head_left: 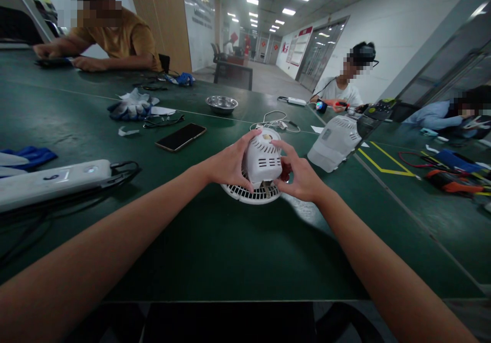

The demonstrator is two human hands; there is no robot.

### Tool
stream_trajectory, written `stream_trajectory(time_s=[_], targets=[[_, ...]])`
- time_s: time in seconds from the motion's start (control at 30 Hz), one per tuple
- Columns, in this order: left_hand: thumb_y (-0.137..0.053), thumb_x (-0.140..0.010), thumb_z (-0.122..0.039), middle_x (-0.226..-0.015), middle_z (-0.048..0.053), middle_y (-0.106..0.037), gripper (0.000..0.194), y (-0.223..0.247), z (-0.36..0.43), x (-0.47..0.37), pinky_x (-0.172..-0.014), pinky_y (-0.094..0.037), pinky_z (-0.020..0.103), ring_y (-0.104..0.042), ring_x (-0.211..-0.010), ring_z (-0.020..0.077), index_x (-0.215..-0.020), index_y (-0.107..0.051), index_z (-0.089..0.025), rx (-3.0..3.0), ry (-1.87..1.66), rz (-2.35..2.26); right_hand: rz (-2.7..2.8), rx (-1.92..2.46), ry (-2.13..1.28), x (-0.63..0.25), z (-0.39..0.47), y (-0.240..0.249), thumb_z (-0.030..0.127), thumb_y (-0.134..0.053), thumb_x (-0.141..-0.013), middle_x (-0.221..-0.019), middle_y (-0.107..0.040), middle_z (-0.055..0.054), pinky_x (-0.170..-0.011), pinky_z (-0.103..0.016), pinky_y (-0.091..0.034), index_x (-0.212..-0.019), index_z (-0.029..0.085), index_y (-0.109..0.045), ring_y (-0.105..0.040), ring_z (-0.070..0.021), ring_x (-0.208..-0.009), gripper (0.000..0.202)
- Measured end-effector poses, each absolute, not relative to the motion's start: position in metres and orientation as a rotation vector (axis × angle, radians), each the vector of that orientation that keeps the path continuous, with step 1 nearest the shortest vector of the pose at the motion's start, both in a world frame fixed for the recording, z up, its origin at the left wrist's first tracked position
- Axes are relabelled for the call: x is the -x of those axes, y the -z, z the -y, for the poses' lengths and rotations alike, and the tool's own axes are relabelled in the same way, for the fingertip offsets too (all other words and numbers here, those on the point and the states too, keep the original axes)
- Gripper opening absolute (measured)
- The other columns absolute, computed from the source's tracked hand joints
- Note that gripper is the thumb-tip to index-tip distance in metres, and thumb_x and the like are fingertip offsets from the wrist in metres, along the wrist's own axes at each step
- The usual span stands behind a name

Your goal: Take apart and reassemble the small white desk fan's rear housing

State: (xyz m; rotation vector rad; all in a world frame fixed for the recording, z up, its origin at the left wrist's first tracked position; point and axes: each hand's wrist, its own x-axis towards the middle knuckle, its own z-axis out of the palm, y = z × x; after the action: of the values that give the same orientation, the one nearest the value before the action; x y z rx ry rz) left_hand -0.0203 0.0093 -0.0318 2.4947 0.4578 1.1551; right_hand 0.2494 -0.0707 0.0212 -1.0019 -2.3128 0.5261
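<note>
A white slotted plastic housing (pixel 264 163) sits over a round white grille (pixel 249 195), just above the green table (pixel 238 251). My left hand (pixel 232 164) grips the left side of the housing, its thumb near the lower edge. On the opposite side, my right hand (pixel 301 174) has its fingers curled against the housing. A white cable (pixel 274 122) lies coiled behind it. The underside of the housing is hidden.
A phone (pixel 181 137), a metal bowl (pixel 221 104) and gloves (pixel 134 105) lie ahead to the left. A power strip (pixel 57 183) is at the far left. To the right stands a white translucent container (pixel 333 142). Other people sit around the table.
</note>
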Motion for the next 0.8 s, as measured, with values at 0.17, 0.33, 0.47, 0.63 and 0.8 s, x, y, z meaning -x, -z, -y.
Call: stream_trajectory(time_s=[0.17, 0.33, 0.47, 0.63, 0.8], targets=[[-0.094, -0.057, -0.068, -0.170, 0.021, -0.035, 0.141, 0.029, -0.001, 0.019, -0.121, -0.040, 0.067, -0.048, -0.146, 0.0520, -0.168, -0.017, -0.030, -2.524, -1.168, -0.587, 2.284, 1.066, -0.401, -0.244, 0.070, -0.016, 0.053, -0.083, -0.080, -0.108, -0.073, -0.006, -0.077, -0.047, -0.061, -0.160, 0.032, -0.032, -0.068, -0.0234, -0.074, 0.097], [-0.090, -0.066, -0.069, -0.165, 0.021, -0.045, 0.130, 0.023, 0.010, 0.016, -0.114, -0.048, 0.066, -0.059, -0.136, 0.0478, -0.169, -0.022, -0.027, -2.539, -1.154, -0.764, 2.181, 1.085, -0.170, -0.239, 0.067, -0.004, 0.057, -0.084, -0.076, -0.159, -0.051, -0.013, -0.104, -0.064, -0.055, -0.158, 0.034, -0.031, -0.067, -0.0411, -0.122, 0.100], [-0.073, -0.089, -0.062, -0.159, 0.017, -0.055, 0.100, 0.022, 0.014, 0.021, -0.113, -0.050, 0.059, -0.065, -0.131, 0.0377, -0.169, -0.025, -0.027, -2.482, -1.153, -0.758, 2.176, 1.067, -0.140, -0.246, 0.063, 0.002, 0.038, -0.075, -0.078, -0.169, -0.040, -0.013, -0.112, -0.067, -0.049, -0.165, 0.034, -0.019, -0.057, -0.0448, -0.138, 0.104], [-0.048, -0.105, -0.056, -0.152, 0.016, -0.063, 0.066, 0.032, 0.002, 0.031, -0.119, -0.044, 0.056, -0.059, -0.140, 0.0337, -0.160, -0.047, -0.021, -2.174, -1.234, -1.055, 2.084, 1.135, -0.197, -0.255, 0.054, 0.007, 0.033, -0.069, -0.081, -0.173, -0.034, -0.011, -0.112, -0.070, -0.048, -0.168, 0.035, -0.016, -0.053, -0.0450, -0.141, 0.102], [-0.041, -0.106, -0.060, -0.144, 0.015, -0.069, 0.060, 0.051, -0.021, 0.041, -0.119, -0.041, 0.051, -0.063, -0.136, 0.0338, -0.137, -0.069, -0.017, -1.852, -1.170, -1.277, 2.012, 1.199, -0.335, -0.252, 0.055, 0.009, 0.046, -0.085, -0.076, -0.160, -0.050, -0.016, -0.109, -0.072, -0.048, -0.168, 0.034, -0.021, -0.061, -0.0448, -0.130, 0.112]])
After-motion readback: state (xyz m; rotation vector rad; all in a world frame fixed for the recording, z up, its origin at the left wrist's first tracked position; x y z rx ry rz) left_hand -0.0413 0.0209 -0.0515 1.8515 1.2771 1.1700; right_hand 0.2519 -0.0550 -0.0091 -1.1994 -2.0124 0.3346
